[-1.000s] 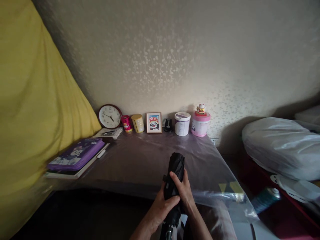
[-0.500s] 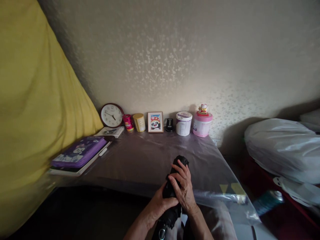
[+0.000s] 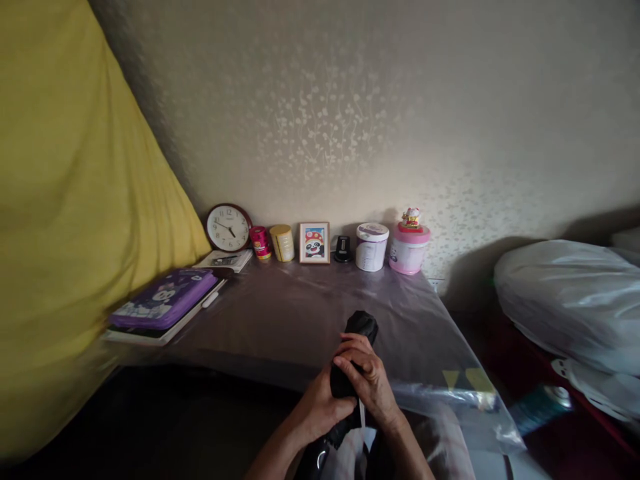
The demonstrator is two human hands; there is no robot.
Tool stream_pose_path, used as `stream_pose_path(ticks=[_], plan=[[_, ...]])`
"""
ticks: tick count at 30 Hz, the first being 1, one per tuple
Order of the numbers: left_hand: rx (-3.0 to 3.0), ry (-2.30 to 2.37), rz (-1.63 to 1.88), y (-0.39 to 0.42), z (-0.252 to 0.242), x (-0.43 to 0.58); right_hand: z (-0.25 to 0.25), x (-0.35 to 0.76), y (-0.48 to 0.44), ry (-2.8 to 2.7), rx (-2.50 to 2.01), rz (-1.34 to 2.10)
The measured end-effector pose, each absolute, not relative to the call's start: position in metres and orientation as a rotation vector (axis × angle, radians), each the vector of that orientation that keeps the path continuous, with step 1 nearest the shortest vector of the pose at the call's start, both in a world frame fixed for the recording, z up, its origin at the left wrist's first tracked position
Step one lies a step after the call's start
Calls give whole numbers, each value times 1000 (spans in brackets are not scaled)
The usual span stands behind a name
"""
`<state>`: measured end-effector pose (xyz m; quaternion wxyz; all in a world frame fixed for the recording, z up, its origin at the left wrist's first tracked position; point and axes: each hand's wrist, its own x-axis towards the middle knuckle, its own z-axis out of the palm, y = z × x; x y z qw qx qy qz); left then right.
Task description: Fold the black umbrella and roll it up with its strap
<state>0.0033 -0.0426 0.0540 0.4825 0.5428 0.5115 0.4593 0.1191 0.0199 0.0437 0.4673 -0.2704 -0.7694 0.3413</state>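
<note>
A folded black umbrella points away from me over the front edge of the table, its lower end near my body. My left hand is wrapped round its middle from the left, thumb across the near side. From the right, my right hand closes over the upper part of the cloth, with its fingers bent across it. A pale strip hangs below the right hand. Fingers hide much of the umbrella's middle.
The table has a clear plastic cover. Along the wall stand a clock, a picture frame and several tubs. A purple case lies on the left near a yellow curtain. A white bag sits at right.
My right hand's fingers, more stretched along the umbrella before, are now bent tighter around it and slightly lower. The left hand keeps its grip. The view has shifted slightly.
</note>
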Motion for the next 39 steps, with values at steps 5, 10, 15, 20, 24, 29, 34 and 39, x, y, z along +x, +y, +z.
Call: stream_pose_path(ticks=[5,10,15,20,24,29,34,39], plan=[[1278,1358,1122,-42,43,6,40,117,22,-2010,-707,651],[1278,1297,1234,-39,39,9,39,117,23,-2007,-722,579],[1222,1319,1225,-39,33,9,31,115,23,-2026,-765,465],[1059,1252,1205,-47,50,13,24,111,23,-1912,-876,383],[893,1135,1178,-47,60,12,24,114,24,-1611,-1047,450],[870,1127,1164,-42,55,13,25,115,23,-1160,-1181,1102],[1230,1241,1213,-43,42,20,33,110,21,-1019,-1179,1280],[1517,1499,1159,-43,23,22,36,111,28,-893,-1240,1246]])
